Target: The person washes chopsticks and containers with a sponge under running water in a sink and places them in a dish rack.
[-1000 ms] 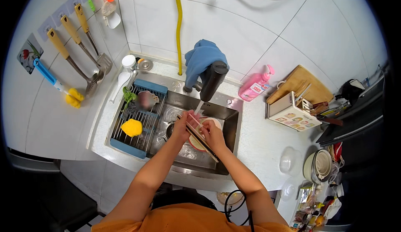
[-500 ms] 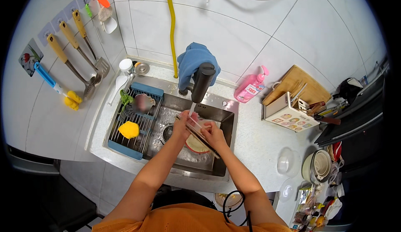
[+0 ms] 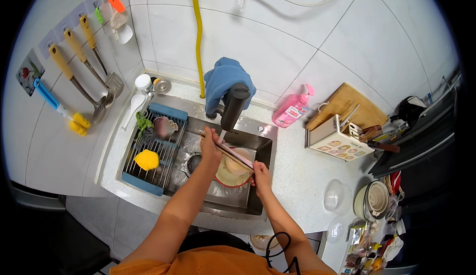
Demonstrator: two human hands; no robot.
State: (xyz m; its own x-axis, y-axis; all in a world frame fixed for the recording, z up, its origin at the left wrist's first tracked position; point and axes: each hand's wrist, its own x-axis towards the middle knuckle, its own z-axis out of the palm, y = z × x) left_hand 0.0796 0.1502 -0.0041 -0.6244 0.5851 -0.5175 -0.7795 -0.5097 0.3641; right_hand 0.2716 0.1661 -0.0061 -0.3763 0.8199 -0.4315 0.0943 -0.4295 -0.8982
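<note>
Over the sink [image 3: 210,198], a small bundle of chopsticks [image 3: 236,158], brown and pale pink, lies slantwise between my hands. Closed round its upper left end is my left hand [image 3: 211,148], just beneath the faucet [image 3: 234,109]. My right hand [image 3: 262,177] grips the lower right end near the sink's right wall, its fingers partly hidden. Water [image 3: 222,135] runs from the spout beside my left hand. Below the chopsticks, a pale bowl with a red rim [image 3: 229,181] sits in the basin, with another pale round dish partly covered by them.
On the sink's left, a blue-ended drying rack [image 3: 143,183] holds a yellow cloth or sponge [image 3: 147,160] and some greens [image 3: 144,120]. A blue cloth [image 3: 225,77] drapes the faucet. Rightward stand a pink soap bottle [image 3: 291,109], a utensil holder [image 3: 337,138] and a cutting board [image 3: 349,104].
My right hand has slid down and right to the far end of the chopsticks. My left hand stays by the water, and the view has shifted slightly.
</note>
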